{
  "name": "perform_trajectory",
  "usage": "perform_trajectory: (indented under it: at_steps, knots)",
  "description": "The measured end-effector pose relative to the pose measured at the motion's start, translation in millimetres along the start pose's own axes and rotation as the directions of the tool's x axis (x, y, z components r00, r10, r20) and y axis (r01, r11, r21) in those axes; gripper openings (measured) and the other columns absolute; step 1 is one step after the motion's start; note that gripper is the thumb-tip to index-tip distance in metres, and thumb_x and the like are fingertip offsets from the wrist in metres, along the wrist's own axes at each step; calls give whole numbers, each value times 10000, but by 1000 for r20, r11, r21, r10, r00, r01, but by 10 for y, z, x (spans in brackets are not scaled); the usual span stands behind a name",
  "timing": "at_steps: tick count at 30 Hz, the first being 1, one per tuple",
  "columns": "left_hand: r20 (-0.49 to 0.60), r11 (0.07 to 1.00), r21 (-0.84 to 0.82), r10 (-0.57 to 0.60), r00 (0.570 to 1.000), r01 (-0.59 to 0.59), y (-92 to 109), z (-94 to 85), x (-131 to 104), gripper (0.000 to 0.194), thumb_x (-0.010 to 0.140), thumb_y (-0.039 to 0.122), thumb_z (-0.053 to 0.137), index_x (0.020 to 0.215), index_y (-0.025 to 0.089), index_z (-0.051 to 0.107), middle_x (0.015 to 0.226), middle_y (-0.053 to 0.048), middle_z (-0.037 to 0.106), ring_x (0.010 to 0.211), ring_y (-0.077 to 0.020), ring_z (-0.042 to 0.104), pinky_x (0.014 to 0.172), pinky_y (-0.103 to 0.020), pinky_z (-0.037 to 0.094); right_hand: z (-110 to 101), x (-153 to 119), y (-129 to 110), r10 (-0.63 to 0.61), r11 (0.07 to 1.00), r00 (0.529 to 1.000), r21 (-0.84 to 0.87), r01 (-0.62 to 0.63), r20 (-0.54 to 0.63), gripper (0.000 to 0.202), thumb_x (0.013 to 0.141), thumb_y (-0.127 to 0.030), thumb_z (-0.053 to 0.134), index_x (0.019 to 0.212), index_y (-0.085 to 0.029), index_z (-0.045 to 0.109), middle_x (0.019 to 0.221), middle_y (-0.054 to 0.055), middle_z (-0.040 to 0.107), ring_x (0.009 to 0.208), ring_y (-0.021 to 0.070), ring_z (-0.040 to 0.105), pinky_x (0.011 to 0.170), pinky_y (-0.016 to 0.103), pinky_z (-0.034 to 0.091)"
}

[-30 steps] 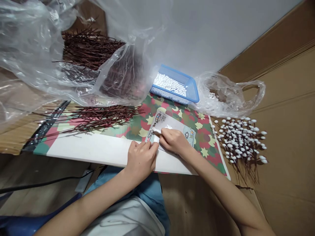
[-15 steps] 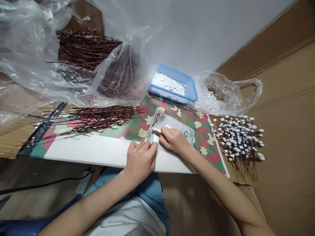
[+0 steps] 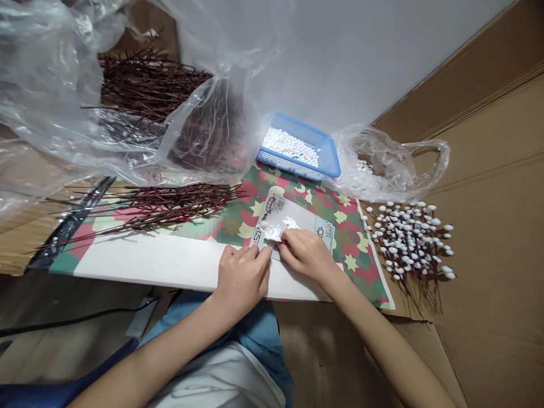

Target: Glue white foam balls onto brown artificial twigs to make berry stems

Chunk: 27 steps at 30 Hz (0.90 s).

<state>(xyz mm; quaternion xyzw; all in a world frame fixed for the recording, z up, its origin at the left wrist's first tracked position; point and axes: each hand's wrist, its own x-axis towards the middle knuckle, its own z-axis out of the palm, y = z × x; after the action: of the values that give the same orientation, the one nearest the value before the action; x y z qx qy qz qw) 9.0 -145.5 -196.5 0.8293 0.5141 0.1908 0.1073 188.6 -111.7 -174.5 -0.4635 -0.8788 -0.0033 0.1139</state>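
Note:
A grey printed card (image 3: 300,212) lies on the table, with a patch of lumpy white material (image 3: 275,229) on it. My left hand (image 3: 244,275) is closed, its fingertips at the card's near left edge. Just right of it, my right hand (image 3: 308,254) is closed in a pinch at the near side of the white patch. Something small with a dark edge shows at its fingertips; its kind is too small to make out. To the left lies a loose bunch of dark red-brown twigs (image 3: 182,201).
Behind the card, a blue plastic basket (image 3: 329,164) holds small white balls. Beside it sits a clear plastic bag (image 3: 395,164). White-tipped stems (image 3: 410,241) lie at the right, near a cardboard wall (image 3: 493,226). Large clear plastic sheeting (image 3: 46,96) covers more twigs (image 3: 144,85) at back left.
My right hand has shifted slightly right and down, and more of the white patch shows. The strip of white between my hands has gone from view. My left hand has hardly moved.

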Motion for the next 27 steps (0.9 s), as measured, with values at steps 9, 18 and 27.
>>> perform_trajectory:
  at_steps: [9,18,27]
  knots:
    - [-19,1000,-2,-1,1000,1,4,0,-1,126,881,205,534,787,214,617,695,-16,667,665,-205,609,620,-353,235,18,24,-29,115,988,993,102,-116,9,126,799,-152,516,690,-204,480,598,-5,529,624,152,468,600,268,288]
    - [-28,1000,6,22,999,-22,6,-3,-17,138,888,215,532,774,207,610,703,-17,663,661,-204,596,619,-355,233,56,42,-61,76,988,996,138,-69,-47,207,838,-117,484,667,-206,407,590,2,516,630,152,440,598,264,310]
    - [-17,999,-1,45,999,-45,6,7,-48,119,882,205,529,808,204,622,715,-29,659,681,-204,588,622,-362,231,113,19,-67,-44,985,999,169,47,-22,209,820,-110,448,655,-219,382,569,-17,447,582,143,394,565,264,291]
